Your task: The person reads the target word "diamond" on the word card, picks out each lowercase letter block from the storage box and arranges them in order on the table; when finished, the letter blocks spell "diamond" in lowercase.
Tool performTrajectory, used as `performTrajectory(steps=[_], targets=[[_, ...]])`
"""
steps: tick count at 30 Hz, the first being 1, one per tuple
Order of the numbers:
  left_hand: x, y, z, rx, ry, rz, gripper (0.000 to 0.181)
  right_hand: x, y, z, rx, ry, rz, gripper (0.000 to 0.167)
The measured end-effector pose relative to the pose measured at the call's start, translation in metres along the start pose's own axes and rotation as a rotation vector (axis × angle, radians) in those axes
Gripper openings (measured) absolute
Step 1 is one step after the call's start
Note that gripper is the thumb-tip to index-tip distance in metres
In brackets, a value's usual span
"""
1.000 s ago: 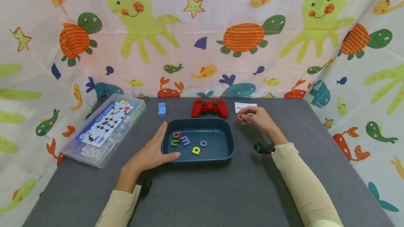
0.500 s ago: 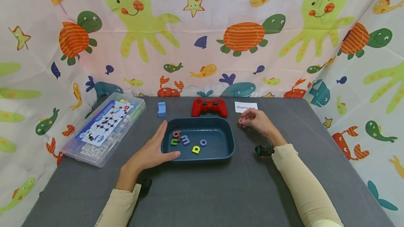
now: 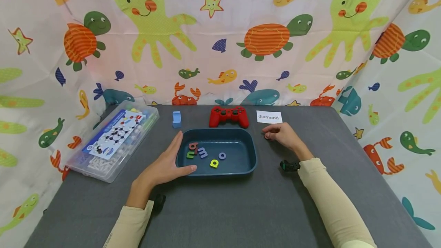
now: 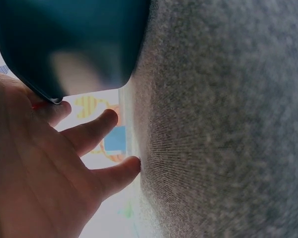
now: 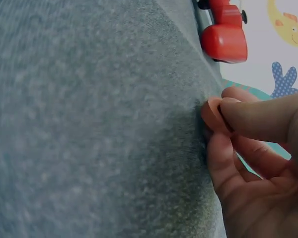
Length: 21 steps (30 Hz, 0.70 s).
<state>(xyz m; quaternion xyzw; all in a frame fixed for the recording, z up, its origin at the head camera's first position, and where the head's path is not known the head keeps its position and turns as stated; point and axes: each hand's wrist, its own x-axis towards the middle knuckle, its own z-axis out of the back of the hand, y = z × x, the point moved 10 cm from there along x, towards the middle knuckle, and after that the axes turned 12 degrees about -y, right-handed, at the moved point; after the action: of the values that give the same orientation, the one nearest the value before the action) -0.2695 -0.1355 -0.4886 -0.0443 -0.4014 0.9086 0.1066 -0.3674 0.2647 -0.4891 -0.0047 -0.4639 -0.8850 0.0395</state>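
Observation:
My left hand [image 3: 162, 165] lies along the left end of a dark blue tray [image 3: 224, 172], fingers spread and thumb over its front rim. In the left wrist view, straight fingers [image 4: 92, 131] reach beside and beneath the tray. The tray holds a green letter [image 3: 190, 155], a purple m [image 3: 203, 152], a purple o [image 3: 222, 156], a yellow letter [image 3: 214, 163] and overlapping reddish letters [image 3: 193, 146]. Right of the tray, my right hand [image 3: 284, 137] pinches a salmon-coloured letter [image 5: 212, 115] at the tabletop; fingers hide its shape. Just beyond lies a white card [image 3: 269, 117] reading "diamond".
A red game controller [image 3: 229, 117] sits behind the tray, and a light blue block [image 3: 177, 119] stands at its back left. A clear plastic case [image 3: 115, 139] with a molecule picture lies at the left. A printed cloth [image 3: 220, 41] hangs behind the grey table [image 3: 224, 213].
My right hand has drawn back slightly from the card towards me with the salmon letter, and the whole word on the card now shows. My left hand has stayed on the tray.

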Motion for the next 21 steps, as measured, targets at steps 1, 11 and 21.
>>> performTrajectory(steps=[1, 11, 21], targets=[[0.0, 0.0, 0.001, 0.0, -0.001, 0.0, 0.125, 0.0, 0.0, -0.001, -0.006, 0.0, 0.008, 0.023], [-0.001, 0.0, 0.001, 0.001, -0.014, -0.016, 0.125, 0.0, -0.002, 0.002, 0.016, -0.093, 0.05, 0.025], [-0.001, 0.001, 0.001, 0.004, -0.019, 0.002, 0.128, -0.002, -0.006, 0.007, -0.028, -0.17, 0.086, 0.024]])
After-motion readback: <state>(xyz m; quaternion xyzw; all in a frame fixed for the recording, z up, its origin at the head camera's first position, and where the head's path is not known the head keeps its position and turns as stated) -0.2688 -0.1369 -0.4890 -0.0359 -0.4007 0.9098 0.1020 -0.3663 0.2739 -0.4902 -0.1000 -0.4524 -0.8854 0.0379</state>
